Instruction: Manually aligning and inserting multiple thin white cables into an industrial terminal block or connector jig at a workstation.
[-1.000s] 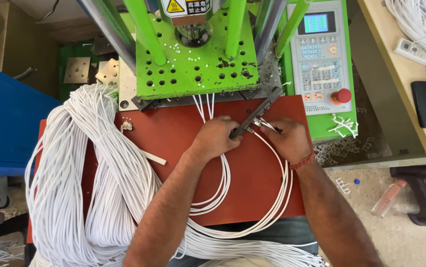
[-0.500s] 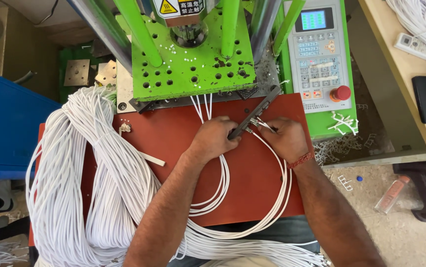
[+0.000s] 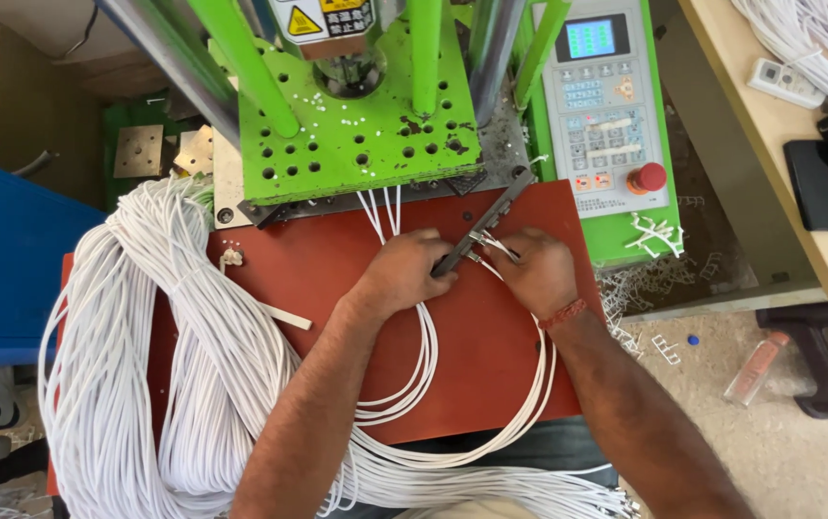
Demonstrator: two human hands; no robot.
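Left hand point(image 3: 402, 276) resting on the flat red-brown work board point(image 3: 337, 274), fingers curled shut around the near end of a long, narrow dark metal bar point(image 3: 484, 224) lying slantwise toward the bright green perforated machine plate point(image 3: 356, 144). Right hand point(image 3: 534, 272) sitting just beside it, fingers point(image 3: 502, 258) pinched closed on the ends of thin white cables point(image 3: 424, 356), pressing them against the bar near its middle. Fingertips of both hands tucked under, so the exact contact being hard to make out. Cables looping back from the hands toward the body across the board, a few more strands point(image 3: 382, 207) running up under the green plate's edge. Large bundle of white cable point(image 3: 135, 365) lying draped over the board's left side, spilling past the bottom edge and cut off there. Grey control panel with small screen and red round button point(image 3: 606, 106) standing to the right of the plate.
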